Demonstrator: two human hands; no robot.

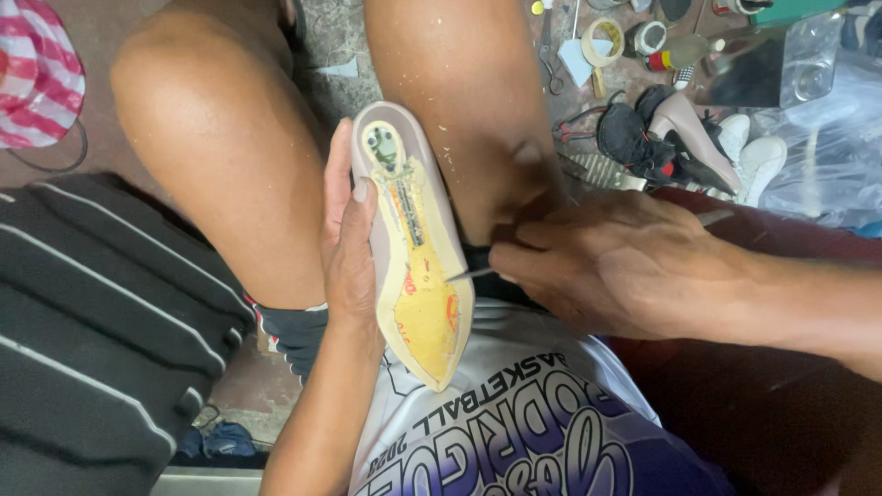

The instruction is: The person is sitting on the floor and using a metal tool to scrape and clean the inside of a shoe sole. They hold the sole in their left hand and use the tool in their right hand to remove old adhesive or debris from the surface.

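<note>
- The left hand (347, 248) wraps the left edge of a shoe sole (418, 276), thumb laid along its rim, grip closed on it.
- The shoe sole rests bottom-up between the person's bare knees, its rounded heel end far, its pointed toe near, over a white printed shirt (514, 413).
- Its inner face is yellowish with glue patches and a dark metal shank running down the middle.
- The right hand (616, 266) comes in from the right, fingers pinched shut around a thin metal tool (470, 273) whose tip touches the sole's right edge.
- Far right on the floor lie a roll of tape (604, 39), scissors (549, 55), a beige high-heeled shoe (689, 124) and clear plastic bags (827, 138).
- A striped dark cloth (92, 312) lies at left.
</note>
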